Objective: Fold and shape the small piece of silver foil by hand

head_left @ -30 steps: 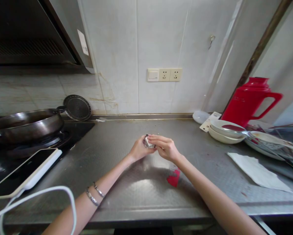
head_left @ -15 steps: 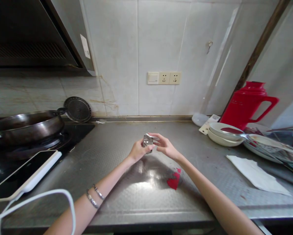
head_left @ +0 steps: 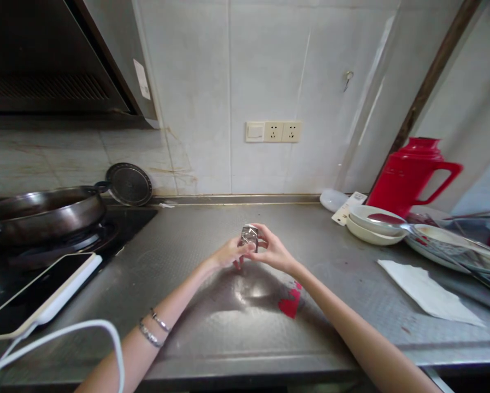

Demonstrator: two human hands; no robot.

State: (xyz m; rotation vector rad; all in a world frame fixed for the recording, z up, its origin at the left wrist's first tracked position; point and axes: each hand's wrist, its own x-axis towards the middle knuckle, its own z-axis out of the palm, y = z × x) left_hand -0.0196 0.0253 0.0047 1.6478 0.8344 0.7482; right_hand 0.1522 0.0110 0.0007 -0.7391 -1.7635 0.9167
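My left hand (head_left: 229,254) and my right hand (head_left: 272,251) meet above the middle of the steel counter (head_left: 212,327). Together they pinch a small shiny silver object (head_left: 248,237), crinkled like foil, held up between the fingertips. The left fingers grip its lower left side, and the right fingers curl round its right side. Two thin bracelets (head_left: 154,326) sit on my left forearm. A red scrap (head_left: 290,301) lies on the counter just below my right wrist.
A dark wok (head_left: 40,210) stands on the stove at left, a round lid (head_left: 129,184) behind it. A phone (head_left: 40,292) with a white cable (head_left: 64,333) lies at front left. At right are stacked bowls (head_left: 373,224), plates (head_left: 453,243), a red jug (head_left: 412,172) and a paper sheet (head_left: 427,292).
The silver object has been turned and lifted upright between both hands, and the fingers have regripped it. The hands stayed over the same spot of counter.
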